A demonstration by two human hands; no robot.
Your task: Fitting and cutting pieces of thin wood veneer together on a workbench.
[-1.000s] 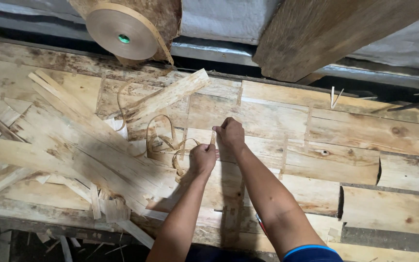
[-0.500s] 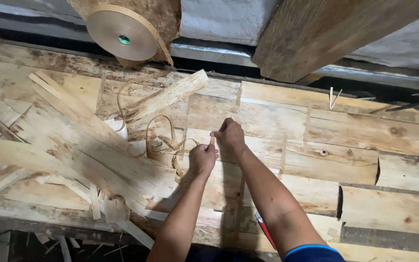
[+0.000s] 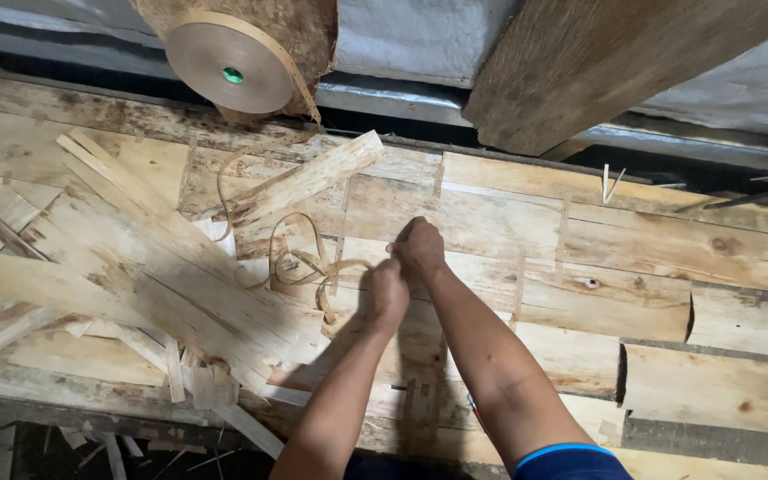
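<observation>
Head view. We see both hands brought together over the veneer sheets: the left hand (image 3: 384, 292) and right hand (image 3: 420, 249) are closed, pinching a thin strip of brown paper tape (image 3: 313, 267) that loops leftward from them. Compared with half a second ago, the hands sit almost unchanged and the tape loops keep their shape; the joining work holds at the same seam. Around them, pieced veneer (image 3: 508, 222) covers the desk, loose wood strips (image 3: 135, 267) pile to the left, and the tape roll (image 3: 224, 67) hangs above.
</observation>
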